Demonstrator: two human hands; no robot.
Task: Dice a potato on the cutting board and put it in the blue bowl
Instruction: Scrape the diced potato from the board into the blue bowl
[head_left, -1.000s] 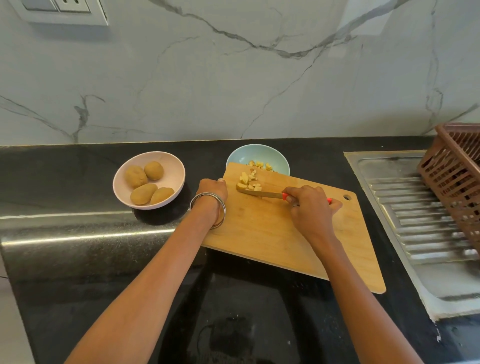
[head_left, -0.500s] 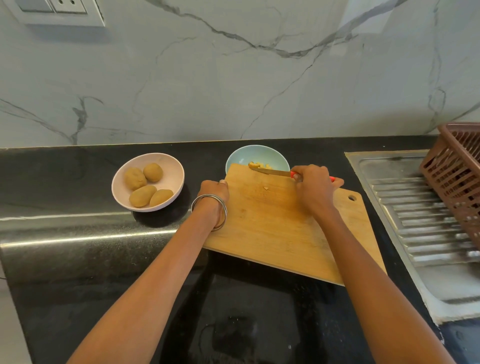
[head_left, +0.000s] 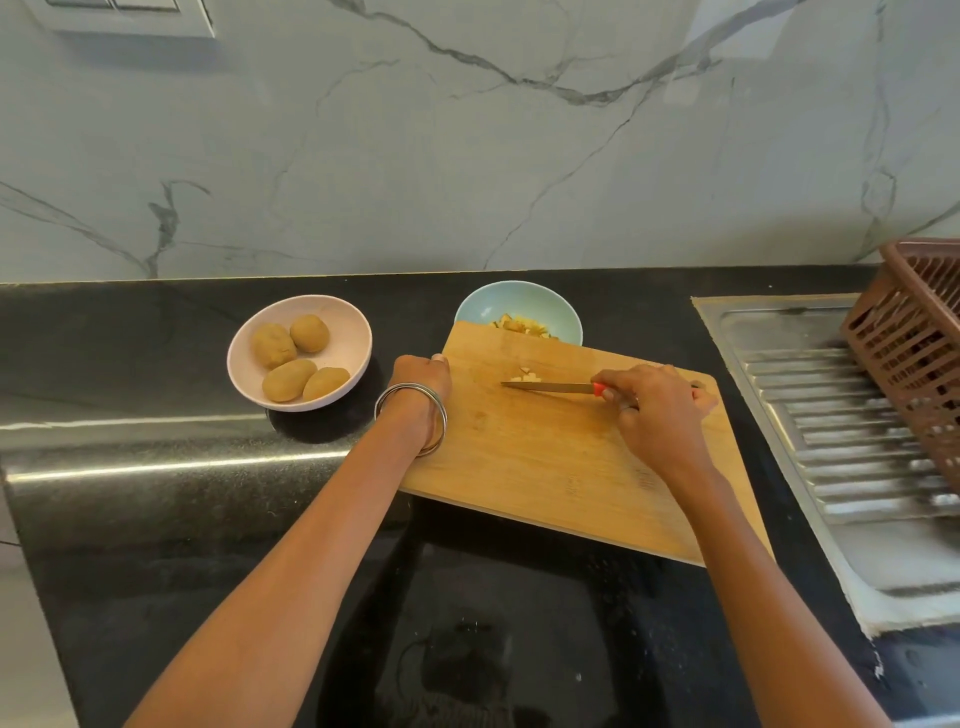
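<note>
Legible text, labels, brands, numbers, signs: I find none in my head view. The cutting board (head_left: 545, 457), blue bowl (head_left: 519, 304), pink bowl (head_left: 343, 322), knife (head_left: 550, 387), brown basket (head_left: 914, 343) and wall switch plate (head_left: 124, 15) carry no markings I can read.

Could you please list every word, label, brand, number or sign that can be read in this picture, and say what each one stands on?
None: no readable text shows anywhere.
Wooden cutting board: bare wood, no brand mark.
Red-handled knife: no marking visible on the blade.
Pale blue bowl, pink bowl, brown plastic basket: plain.
White wall switch plate: no lettering visible.
</note>
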